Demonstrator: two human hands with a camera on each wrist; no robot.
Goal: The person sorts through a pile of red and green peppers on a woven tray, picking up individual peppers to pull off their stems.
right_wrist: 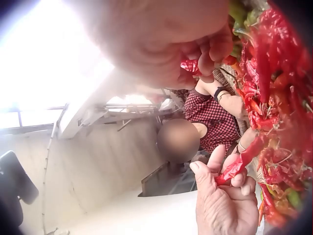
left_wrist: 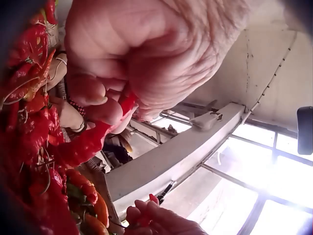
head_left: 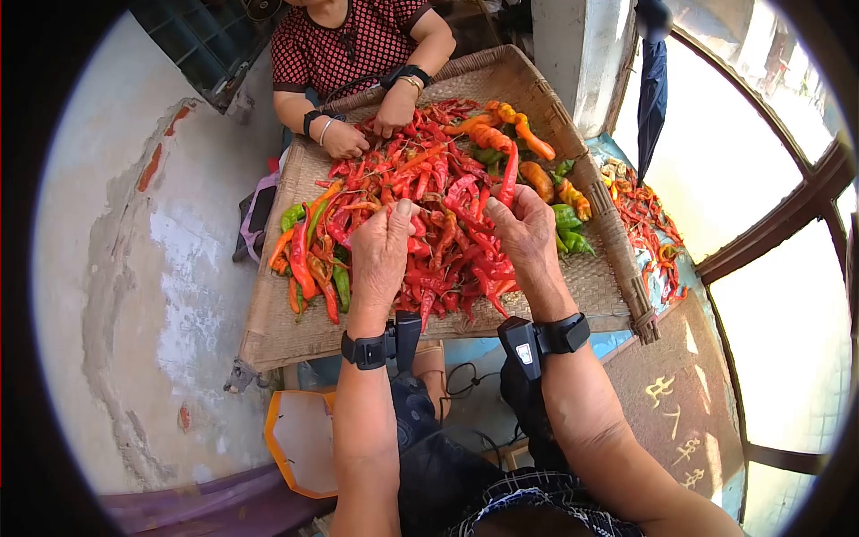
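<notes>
A heap of red peppers (head_left: 438,242) fills the middle of a woven tray (head_left: 608,304). Above its near part, the left hand (head_left: 383,255) grips a red pepper (left_wrist: 80,149) between thumb and fingers, its free end pointing toward the heap in the left wrist view. To the right, the right hand (head_left: 530,242) pinches another red pepper (head_left: 509,179), which points up and away in the head view. Only a short piece of that pepper (right_wrist: 190,66) shows in the right wrist view, the rest hidden by the fingers. The two hands are apart.
Across the tray, another person's hands (head_left: 344,140) are in the heap. Orange peppers (head_left: 537,179) and green peppers (head_left: 569,228) lie at the right, more green and orange ones at the left. An orange-rimmed container (head_left: 279,447) stands below; more peppers (head_left: 646,215) lie beyond the tray's right edge.
</notes>
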